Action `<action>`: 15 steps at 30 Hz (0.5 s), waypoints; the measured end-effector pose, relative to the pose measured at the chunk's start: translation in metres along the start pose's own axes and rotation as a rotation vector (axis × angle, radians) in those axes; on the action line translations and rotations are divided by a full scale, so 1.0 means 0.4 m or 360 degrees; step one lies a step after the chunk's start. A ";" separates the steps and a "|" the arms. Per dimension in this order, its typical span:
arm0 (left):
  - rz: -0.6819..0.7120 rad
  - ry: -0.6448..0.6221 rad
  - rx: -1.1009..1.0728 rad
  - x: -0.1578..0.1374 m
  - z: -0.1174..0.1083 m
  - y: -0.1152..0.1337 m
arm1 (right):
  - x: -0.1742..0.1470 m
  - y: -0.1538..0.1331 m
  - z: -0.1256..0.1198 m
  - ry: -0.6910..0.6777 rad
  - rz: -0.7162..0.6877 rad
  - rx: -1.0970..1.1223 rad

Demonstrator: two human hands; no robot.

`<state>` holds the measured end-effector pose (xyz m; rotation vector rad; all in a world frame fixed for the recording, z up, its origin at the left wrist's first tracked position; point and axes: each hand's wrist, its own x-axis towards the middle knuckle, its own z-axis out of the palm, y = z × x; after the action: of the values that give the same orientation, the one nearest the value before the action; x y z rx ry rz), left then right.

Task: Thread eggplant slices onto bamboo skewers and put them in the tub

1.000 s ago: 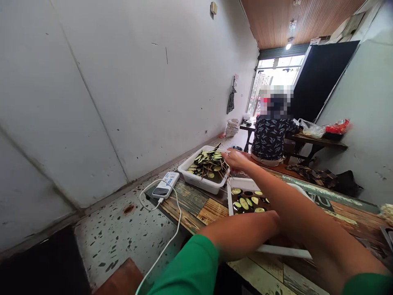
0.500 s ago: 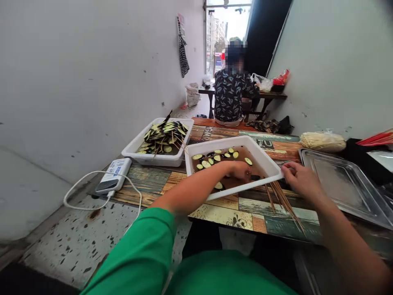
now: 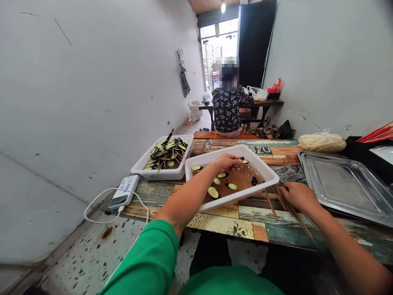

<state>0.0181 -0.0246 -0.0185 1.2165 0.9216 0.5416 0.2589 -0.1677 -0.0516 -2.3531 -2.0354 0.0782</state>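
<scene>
My left hand is over the far side of a white tub of brownish water, its fingers closed on an eggplant slice. Several other eggplant slices float in the water, green-white inside with dark skin. To the right of the tub, my right hand is down at a bundle of thin wooden skewers lying on the table, fingers closed round some of them. A second white tub at the left holds a heap of skewered eggplant slices.
A metal tray lies at the right beside a grey cloth. Behind it is a bag of pale sticks. A white power bank with a cable sits at the left table edge. Another person sits ahead, back turned.
My left hand has lifted from the water and shifted toward the tub's far side. My right hand has left the tub's rim for the skewers. The floating slices have spread differently, and the view has tilted up.
</scene>
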 end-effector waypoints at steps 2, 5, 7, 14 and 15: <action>-0.0016 -0.0020 -0.0175 -0.002 0.002 0.008 | 0.014 0.025 -0.014 0.0033 -0.0046 0.0036; -0.0045 0.0023 -0.0386 0.002 -0.001 0.018 | 0.023 0.063 -0.034 0.0094 0.0004 0.0326; -0.0059 0.0039 -0.0493 0.003 -0.004 0.024 | 0.021 0.077 -0.051 0.0164 0.0128 0.0797; 0.0077 -0.0005 -0.0681 -0.009 -0.010 0.042 | 0.005 -0.049 -0.140 0.0101 -0.0089 0.1887; 0.0090 0.0025 -0.0699 -0.009 -0.010 0.044 | 0.009 -0.076 -0.146 0.0061 -0.0170 0.1879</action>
<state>0.0147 -0.0202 -0.0011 0.8425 0.7327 0.7550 0.2326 -0.1591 0.0082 -1.4526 -1.4024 0.9172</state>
